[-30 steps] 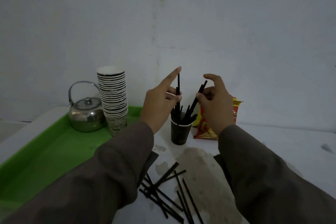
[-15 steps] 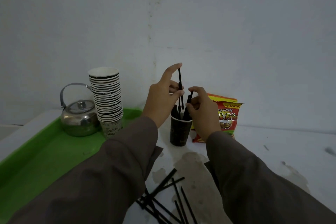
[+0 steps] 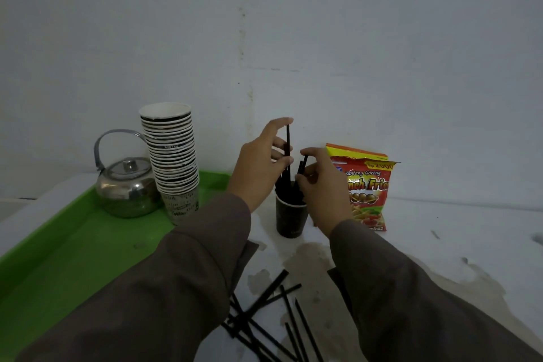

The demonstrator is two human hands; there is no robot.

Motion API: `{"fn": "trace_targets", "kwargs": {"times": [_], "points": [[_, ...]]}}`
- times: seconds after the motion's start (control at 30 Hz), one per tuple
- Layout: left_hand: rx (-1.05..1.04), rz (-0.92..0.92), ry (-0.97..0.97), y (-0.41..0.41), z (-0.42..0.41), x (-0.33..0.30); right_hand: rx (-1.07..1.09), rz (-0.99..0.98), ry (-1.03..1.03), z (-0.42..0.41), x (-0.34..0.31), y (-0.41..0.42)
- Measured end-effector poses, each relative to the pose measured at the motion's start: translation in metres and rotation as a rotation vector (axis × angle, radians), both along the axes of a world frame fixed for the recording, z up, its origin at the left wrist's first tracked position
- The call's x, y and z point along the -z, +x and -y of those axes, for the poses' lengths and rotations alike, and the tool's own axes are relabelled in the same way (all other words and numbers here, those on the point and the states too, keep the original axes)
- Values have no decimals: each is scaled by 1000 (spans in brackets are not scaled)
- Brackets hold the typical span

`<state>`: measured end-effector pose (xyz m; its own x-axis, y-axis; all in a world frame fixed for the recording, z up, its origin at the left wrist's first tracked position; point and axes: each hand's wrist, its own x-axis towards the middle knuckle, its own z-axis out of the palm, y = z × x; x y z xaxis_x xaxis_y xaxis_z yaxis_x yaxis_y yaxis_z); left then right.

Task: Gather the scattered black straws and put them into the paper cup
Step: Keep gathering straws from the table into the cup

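Both hands are pinching straws above the dark paper cup. The left hand holds one thin black plastic straw upright between thumb and fingers, its lower end already inside the cup. The right hand grips a second black straw, tilted, which also points down into the cup. Several straws already stand in the cup, so a part of the work is done. But it is not finished — a loose pile of black straws lies crossed on the stained white table, near the sleeves and well apart from the cup. I judge the task is about half done, maybe less; part of the pile is hidden by the left sleeve.
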<state>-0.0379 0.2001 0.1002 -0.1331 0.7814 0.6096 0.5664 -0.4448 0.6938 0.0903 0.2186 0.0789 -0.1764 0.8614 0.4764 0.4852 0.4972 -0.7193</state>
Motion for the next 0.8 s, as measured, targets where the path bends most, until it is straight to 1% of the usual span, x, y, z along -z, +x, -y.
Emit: {"fn": "trace_targets", "kwargs": {"times": [0.13,0.2,0.27,0.37,0.47,0.6,0.7,0.73,0.8], "points": [[6,-63,-90,0,-4,14,13,10,-6,1,-1,0],[21,-92,-143,-1,-4,18,27,47,-21,2,-1,1],[18,-143,-157,-3,-5,20,41,111,-25,2,0,2],[-11,-207,-129,-3,-3,16,56,153,-21,4,-3,5],[-51,-253,-62,-1,6,5,83,133,35,10,-11,11],[-71,-196,44,-1,38,-6,89,34,124,33,-15,25],[-69,-208,60,2,78,5,47,-7,61,62,-3,38],[-47,-241,39,5,92,12,19,18,28,73,3,42],[43,-328,-55,10,120,32,-58,156,-70,97,18,48]]}}
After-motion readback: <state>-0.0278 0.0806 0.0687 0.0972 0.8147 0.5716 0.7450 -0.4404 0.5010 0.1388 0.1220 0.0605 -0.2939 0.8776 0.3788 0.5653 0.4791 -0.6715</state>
